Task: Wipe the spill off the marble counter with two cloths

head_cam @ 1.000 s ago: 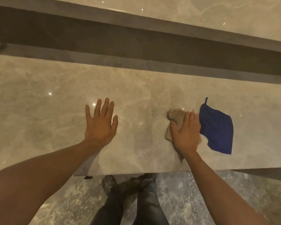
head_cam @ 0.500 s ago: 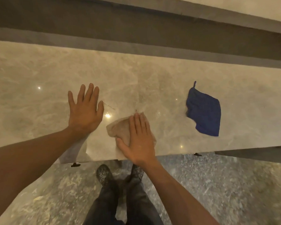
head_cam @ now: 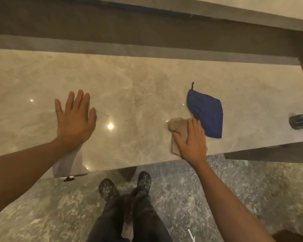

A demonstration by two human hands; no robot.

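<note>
Two hands flat on marble tabletop (head_cam: pixel 147 88), one cloth under right palm.
Left hand (head_cam: pixel 75 119) spread open, fingers straight, pressing bare marble, holding nothing. Right hand (head_cam: pixel 192 140) flat, fingers straight, pressing tan cloth (head_cam: pixel 177 126) near front edge. Blue cloth (head_cam: pixel 206 112) lies just beyond, touching the tan cloth's far corner. Dark cylindrical object (head_cam: pixel 301 120) at right edge.

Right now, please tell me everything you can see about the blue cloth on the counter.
The blue cloth is dark blue soft fabric, loosely folded into a rumpled, roughly four-sided shape, with a small hanging loop at its far corner. It lies flat on the marble counter, right of the tan cloth. Its near-left edge meets the tan cloth and the fingertips of the right hand. No hand grips it.
</note>
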